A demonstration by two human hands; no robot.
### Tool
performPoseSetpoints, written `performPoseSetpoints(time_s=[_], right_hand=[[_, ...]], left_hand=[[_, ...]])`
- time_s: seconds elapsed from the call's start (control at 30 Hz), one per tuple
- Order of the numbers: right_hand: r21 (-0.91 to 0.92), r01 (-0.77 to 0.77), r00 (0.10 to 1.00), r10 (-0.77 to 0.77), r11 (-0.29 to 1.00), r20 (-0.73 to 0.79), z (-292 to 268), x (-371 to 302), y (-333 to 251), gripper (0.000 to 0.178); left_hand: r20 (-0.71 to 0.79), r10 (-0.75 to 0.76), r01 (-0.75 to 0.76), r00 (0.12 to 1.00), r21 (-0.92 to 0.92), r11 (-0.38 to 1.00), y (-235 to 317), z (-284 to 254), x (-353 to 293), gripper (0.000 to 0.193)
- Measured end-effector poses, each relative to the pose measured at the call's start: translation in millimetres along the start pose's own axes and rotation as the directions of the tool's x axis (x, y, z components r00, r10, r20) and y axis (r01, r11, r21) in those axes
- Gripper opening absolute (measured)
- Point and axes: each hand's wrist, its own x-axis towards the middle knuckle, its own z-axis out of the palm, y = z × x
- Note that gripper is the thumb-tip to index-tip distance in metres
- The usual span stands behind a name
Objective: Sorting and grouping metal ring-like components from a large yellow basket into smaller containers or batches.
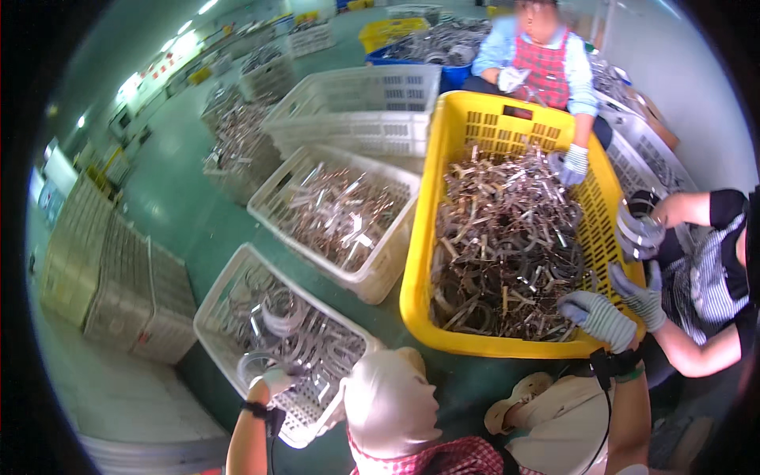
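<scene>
My left hand, in a pale glove, is over the near end of a white plastic crate. Its fingers close on a clear, ring-shaped strip. Curved clear and metallic-looking pieces fill that crate. At the near right corner of a large yellow basket, my right hand wears a grey striped glove. Its fingers curl down at the edge of a tangled heap of thin metal-looking strips and rings; whatever they grip is hidden.
Across the basket, a co-worker in a red checked apron reaches in. Another, in a striped apron, holds clear rings at the right. A crate of brown-tinged scraps and an upright crate stand left. Stacked panels lie farther left.
</scene>
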Motion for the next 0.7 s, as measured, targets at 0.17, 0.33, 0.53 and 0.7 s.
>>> performPoseSetpoints(time_s=[0.17, 0.33, 0.53, 0.7], right_hand=[[-0.011, 0.047, 0.999, -0.047, 0.999, 0.013, 2.9, 5.8, 5.7, 0.03], [0.088, -0.024, 0.997, 0.018, 0.996, 0.069, -3.7, 15.0, -0.7, 0.029], [0.06, 0.072, 0.989, -0.079, 0.996, 0.127, -2.5, 16.3, 3.4, 0.034], [0.043, 0.056, 0.969, -0.065, 0.997, 0.24, 0.4, 2.3, 20.6, 0.037]], left_hand=[[-0.319, 0.035, -0.115, 0.947, -0.235, 0.965, 137.5, -136.5, -84.0, 0.024], [-0.568, 0.304, -0.507, 0.765, -0.239, 0.828, 329.8, -219.6, -110.3, 0.024], [-0.571, 0.392, -0.614, 0.721, -0.264, 0.744, 331.6, -291.4, 73.0, 0.034], [-0.526, -0.194, -0.54, 0.828, -0.842, -0.021, 414.5, -210.0, 125.3, 0.019]])
